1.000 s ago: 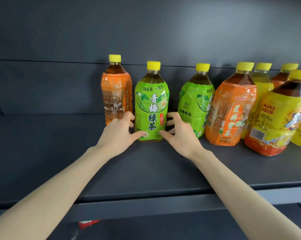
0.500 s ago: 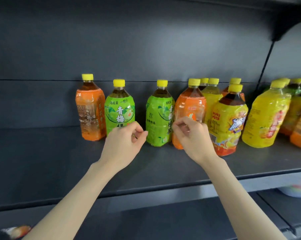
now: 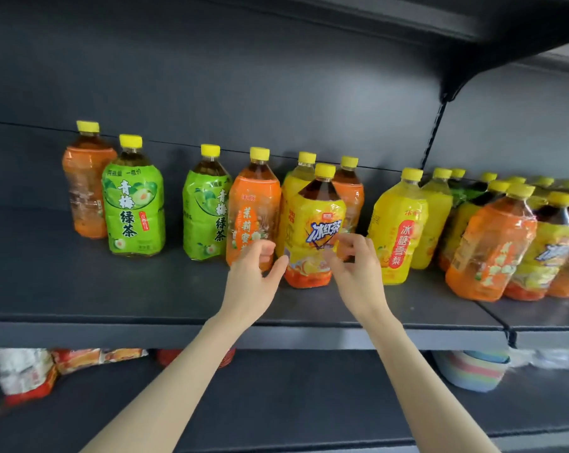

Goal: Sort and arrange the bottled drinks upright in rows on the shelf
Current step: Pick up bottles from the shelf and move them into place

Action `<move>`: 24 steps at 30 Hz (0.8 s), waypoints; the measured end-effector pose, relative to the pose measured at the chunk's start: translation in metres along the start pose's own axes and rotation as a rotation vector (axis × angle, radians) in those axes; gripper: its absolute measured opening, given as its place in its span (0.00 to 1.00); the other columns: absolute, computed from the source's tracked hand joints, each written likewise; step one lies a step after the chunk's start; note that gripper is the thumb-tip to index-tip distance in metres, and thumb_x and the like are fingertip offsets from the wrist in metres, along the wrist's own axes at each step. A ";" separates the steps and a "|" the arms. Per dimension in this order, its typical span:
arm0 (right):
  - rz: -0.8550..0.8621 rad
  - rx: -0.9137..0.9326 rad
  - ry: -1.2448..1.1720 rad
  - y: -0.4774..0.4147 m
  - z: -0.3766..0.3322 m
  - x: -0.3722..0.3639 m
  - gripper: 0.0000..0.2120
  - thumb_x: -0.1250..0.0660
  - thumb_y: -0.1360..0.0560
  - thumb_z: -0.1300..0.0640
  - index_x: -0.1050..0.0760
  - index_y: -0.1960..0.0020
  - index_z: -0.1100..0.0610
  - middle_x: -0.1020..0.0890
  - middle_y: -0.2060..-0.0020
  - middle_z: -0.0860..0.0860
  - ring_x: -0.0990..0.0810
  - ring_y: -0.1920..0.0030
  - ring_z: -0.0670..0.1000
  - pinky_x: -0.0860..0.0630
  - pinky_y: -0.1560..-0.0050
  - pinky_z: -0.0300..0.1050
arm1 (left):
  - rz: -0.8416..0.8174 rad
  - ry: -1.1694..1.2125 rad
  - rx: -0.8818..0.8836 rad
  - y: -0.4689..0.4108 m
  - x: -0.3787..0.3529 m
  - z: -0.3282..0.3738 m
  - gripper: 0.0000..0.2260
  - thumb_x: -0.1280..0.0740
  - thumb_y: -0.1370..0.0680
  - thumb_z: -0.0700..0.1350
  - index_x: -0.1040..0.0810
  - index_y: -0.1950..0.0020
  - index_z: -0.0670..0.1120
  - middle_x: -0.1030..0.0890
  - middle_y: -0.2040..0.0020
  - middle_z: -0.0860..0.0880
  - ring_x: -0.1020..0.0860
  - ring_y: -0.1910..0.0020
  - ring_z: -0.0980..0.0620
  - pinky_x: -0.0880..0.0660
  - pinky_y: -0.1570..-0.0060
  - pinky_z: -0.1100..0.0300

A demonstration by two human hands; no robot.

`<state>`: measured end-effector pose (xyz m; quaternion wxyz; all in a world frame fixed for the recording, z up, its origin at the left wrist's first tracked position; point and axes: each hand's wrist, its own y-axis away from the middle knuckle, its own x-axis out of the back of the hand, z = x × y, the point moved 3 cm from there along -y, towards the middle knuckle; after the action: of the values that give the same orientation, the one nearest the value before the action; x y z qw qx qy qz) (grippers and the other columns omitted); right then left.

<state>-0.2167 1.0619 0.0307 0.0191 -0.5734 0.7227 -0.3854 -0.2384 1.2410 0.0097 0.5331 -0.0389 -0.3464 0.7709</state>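
Grip: both hands hold nothing. Left hand (image 3: 253, 276) and right hand (image 3: 355, 269) hover with loosely curled, slightly blurred fingers on either side of the lower front of a yellow-labelled clear plastic bottle of dark tea (image 3: 316, 230). I cannot tell whether any fingertip touches it.
Task bottle: upright on the dark grey matte metal shelf (image 3: 80, 289), standing forward of the row behind it.
Edges: the shelf's flat front lip (image 3: 113, 331) runs across just below the wrists. A slotted upright post (image 3: 432, 148) divides the back panel on the right, with a seam in the shelf board below it.
Open room: bare shelf lies left of the leftmost bottle, in a gap between the two green bottles, and in a strip along the front.
Materials: all bottles are clear plastic with rounded shoulders, glossy crinkled wrap labels and yellow screw caps.
Row, left to right: orange-labelled bottle of amber tea (image 3: 87, 191) at the back; first green-labelled bottle (image 3: 134, 207) just in front of it; second green-labelled bottle (image 3: 204, 217); orange-labelled jasmine tea bottle (image 3: 253, 210) right beside that, behind the left fingers.
Right side: bright yellow pear-drink bottle (image 3: 397, 230), then a tight cluster of orange and yellow bottles (image 3: 505, 250).
Lower shelf: crinkly snack bags (image 3: 25, 374) at left, pastel striped bowls (image 3: 473, 371) at right, both blurred.
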 end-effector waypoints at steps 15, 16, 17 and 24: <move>-0.195 -0.154 -0.456 -0.017 0.046 -0.013 0.32 0.37 0.30 0.38 0.30 0.31 0.52 0.20 0.44 0.40 0.21 0.45 0.37 0.24 0.54 0.30 | -0.004 -0.012 0.239 -0.026 -0.063 0.003 0.38 0.44 0.29 0.72 0.34 0.30 0.47 0.31 0.37 0.46 0.33 0.37 0.49 0.38 0.39 0.58; -0.193 -0.150 -0.452 -0.016 0.047 -0.011 0.32 0.37 0.31 0.37 0.29 0.31 0.52 0.20 0.44 0.41 0.21 0.45 0.38 0.24 0.54 0.30 | 0.004 -0.015 0.249 -0.026 -0.065 0.004 0.39 0.42 0.32 0.74 0.34 0.32 0.47 0.32 0.39 0.47 0.33 0.39 0.51 0.37 0.41 0.59; -0.189 -0.150 -0.450 -0.015 0.047 -0.010 0.32 0.37 0.31 0.37 0.29 0.32 0.51 0.20 0.45 0.41 0.21 0.46 0.38 0.23 0.55 0.30 | 0.005 0.024 0.260 -0.025 -0.066 0.005 0.40 0.40 0.34 0.74 0.33 0.34 0.47 0.32 0.41 0.49 0.33 0.41 0.53 0.36 0.43 0.59; -0.167 -0.154 -0.448 -0.010 0.049 -0.007 0.23 0.36 0.31 0.37 0.28 0.38 0.44 0.20 0.47 0.38 0.20 0.47 0.40 0.21 0.52 0.35 | -0.017 0.349 0.281 -0.021 -0.067 0.009 0.31 0.36 0.39 0.68 0.35 0.41 0.53 0.25 0.52 0.63 0.23 0.56 0.65 0.28 0.64 0.72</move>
<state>-0.1827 1.0411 -0.0009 0.1031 -0.7021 0.6777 -0.1930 -0.1973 1.1832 0.0079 0.5917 -0.0940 -0.1383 0.7886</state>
